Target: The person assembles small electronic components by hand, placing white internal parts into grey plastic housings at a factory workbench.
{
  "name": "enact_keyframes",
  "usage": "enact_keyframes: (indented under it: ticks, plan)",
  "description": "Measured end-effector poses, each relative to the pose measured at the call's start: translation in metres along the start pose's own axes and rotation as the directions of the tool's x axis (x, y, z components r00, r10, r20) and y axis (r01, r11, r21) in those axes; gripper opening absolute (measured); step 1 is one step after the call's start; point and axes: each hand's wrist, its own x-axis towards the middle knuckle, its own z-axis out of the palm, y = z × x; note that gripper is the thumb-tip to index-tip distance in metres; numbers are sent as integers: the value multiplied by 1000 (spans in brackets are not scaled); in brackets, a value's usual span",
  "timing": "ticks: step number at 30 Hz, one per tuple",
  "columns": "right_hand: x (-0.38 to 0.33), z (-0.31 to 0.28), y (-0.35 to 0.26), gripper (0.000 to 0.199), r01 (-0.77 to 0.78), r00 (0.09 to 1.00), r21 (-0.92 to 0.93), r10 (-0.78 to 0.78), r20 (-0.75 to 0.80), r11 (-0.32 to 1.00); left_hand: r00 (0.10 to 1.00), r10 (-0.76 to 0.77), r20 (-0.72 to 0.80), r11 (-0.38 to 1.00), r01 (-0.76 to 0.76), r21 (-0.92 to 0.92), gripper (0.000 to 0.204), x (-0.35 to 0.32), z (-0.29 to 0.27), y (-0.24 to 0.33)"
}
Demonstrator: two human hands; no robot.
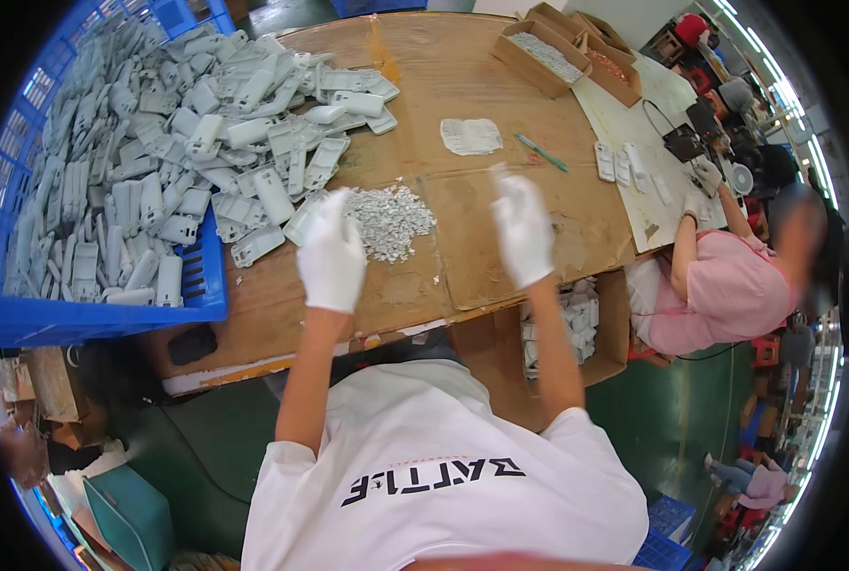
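Note:
My left hand, in a white glove, is at the near left of a heap of small silvery-white parts. Its fingers are drawn together, and whatever they may hold is hidden. Beside those fingers lies a light grey plastic casing at the edge of a big pile of similar casings. My right hand, gloved too, is over the cardboard-covered table to the right of the heap. Motion smears its fingers, so their grip does not show.
A blue crate full of casings tips onto the table's left. A paper sheet and a green pen lie beyond my hands. Small-part boxes stand far right. A carton sits below my right forearm; a co-worker sits at right.

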Motion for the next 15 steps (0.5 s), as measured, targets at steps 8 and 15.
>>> enact_keyframes:
  ticks: [8,15]
  plan:
    - [78,-106,247,43,-399,896,-831,357,-263,387,996,58,74,708,-93,700,36,39,26,-65]
    - [87,-16,90,19,252,965,-541,-251,77,802,997,-77,1,690,53,722,37,33,16,-73]
